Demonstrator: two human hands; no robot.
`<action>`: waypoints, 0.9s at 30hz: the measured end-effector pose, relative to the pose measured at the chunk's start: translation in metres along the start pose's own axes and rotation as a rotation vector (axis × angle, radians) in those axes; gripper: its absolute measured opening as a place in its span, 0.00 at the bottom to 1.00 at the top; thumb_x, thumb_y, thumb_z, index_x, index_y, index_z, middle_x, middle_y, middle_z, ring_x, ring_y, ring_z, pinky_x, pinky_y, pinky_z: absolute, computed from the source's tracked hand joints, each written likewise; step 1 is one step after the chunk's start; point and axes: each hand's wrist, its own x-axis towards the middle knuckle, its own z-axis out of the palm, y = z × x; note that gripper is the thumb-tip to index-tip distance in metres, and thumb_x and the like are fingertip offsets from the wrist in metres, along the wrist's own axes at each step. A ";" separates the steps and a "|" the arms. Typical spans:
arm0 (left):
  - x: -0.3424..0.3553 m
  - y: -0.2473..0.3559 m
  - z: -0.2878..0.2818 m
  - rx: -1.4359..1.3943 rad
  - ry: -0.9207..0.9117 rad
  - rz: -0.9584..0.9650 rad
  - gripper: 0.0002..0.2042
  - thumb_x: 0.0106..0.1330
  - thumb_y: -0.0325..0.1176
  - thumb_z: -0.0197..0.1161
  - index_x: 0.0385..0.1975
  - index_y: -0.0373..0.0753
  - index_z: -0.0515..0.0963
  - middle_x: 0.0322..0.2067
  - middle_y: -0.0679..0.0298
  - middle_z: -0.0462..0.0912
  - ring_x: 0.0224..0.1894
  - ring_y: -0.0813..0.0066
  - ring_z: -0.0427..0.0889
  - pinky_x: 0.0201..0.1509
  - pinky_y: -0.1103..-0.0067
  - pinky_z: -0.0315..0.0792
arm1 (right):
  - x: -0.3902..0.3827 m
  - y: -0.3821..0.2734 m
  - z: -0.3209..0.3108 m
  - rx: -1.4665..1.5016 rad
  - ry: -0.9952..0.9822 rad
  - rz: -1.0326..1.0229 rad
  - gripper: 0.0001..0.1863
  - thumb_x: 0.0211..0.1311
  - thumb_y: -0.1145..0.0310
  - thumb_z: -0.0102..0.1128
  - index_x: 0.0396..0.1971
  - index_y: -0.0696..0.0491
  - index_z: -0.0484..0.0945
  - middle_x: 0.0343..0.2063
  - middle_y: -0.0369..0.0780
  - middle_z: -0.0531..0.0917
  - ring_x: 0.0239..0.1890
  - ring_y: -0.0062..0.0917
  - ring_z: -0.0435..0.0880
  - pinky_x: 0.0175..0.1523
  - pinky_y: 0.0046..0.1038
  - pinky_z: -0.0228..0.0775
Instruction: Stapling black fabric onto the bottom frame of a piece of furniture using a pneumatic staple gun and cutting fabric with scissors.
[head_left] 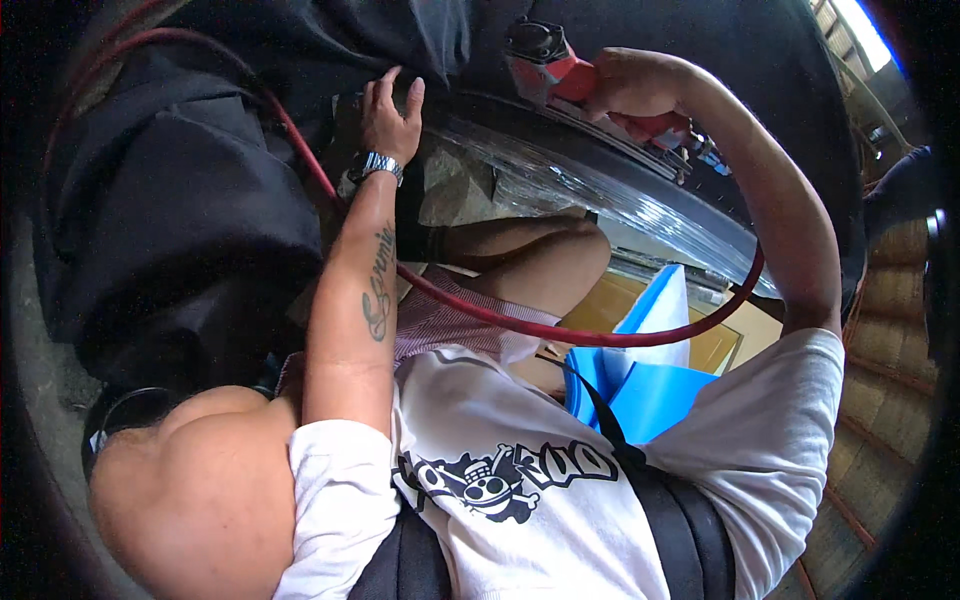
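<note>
Right hand (640, 85) closed around red power tool (550, 75); left hand (392, 125) open, apparently empty, at black cloth's (690, 25) near edge.

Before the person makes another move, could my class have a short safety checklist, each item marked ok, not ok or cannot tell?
1. Right grip closed on the red tool: ok.
2. Left grip apart from the tool: ok.
3. Finger off the trigger: cannot tell, hidden from this view.
4. Red hose clear of the arms: not ok, it passes under the left forearm.
5. Left wrist bare: not ok, a metal watch is on it.
</note>
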 end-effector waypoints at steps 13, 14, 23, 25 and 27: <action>0.004 0.005 0.011 -0.009 0.010 -0.055 0.24 0.61 0.54 0.49 0.48 0.43 0.70 0.44 0.52 0.72 0.46 0.51 0.70 0.47 0.63 0.66 | 0.024 -0.003 -0.013 0.201 -0.016 -0.002 0.11 0.47 0.69 0.59 0.30 0.59 0.75 0.14 0.38 0.75 0.14 0.21 0.75 0.19 0.25 0.68; 0.003 0.005 0.011 -0.005 0.014 -0.057 0.24 0.61 0.54 0.49 0.48 0.43 0.70 0.44 0.52 0.72 0.46 0.51 0.70 0.47 0.63 0.66 | 0.027 -0.004 -0.012 0.249 -0.016 -0.011 0.12 0.48 0.68 0.59 0.30 0.60 0.74 0.13 0.37 0.74 0.12 0.20 0.74 0.16 0.22 0.68; 0.004 0.005 0.018 0.059 0.060 -0.049 0.27 0.60 0.57 0.46 0.50 0.42 0.68 0.47 0.47 0.69 0.49 0.47 0.68 0.50 0.62 0.65 | 0.054 0.004 -0.012 0.342 -0.065 -0.088 0.15 0.45 0.68 0.61 0.32 0.61 0.74 0.15 0.37 0.74 0.13 0.21 0.74 0.19 0.24 0.69; 0.004 0.008 0.016 -0.005 -0.018 -0.083 0.27 0.60 0.57 0.46 0.50 0.42 0.69 0.48 0.46 0.69 0.50 0.48 0.68 0.50 0.63 0.65 | 0.060 0.000 -0.006 0.297 -0.053 -0.100 0.14 0.45 0.69 0.60 0.32 0.61 0.74 0.15 0.38 0.75 0.13 0.21 0.74 0.19 0.24 0.69; 0.004 -0.002 0.019 -0.006 0.015 -0.070 0.27 0.61 0.57 0.46 0.50 0.42 0.69 0.47 0.47 0.70 0.49 0.48 0.68 0.50 0.63 0.65 | 0.064 -0.014 -0.007 0.179 -0.055 -0.037 0.09 0.49 0.69 0.55 0.31 0.56 0.75 0.13 0.34 0.71 0.15 0.20 0.71 0.22 0.25 0.66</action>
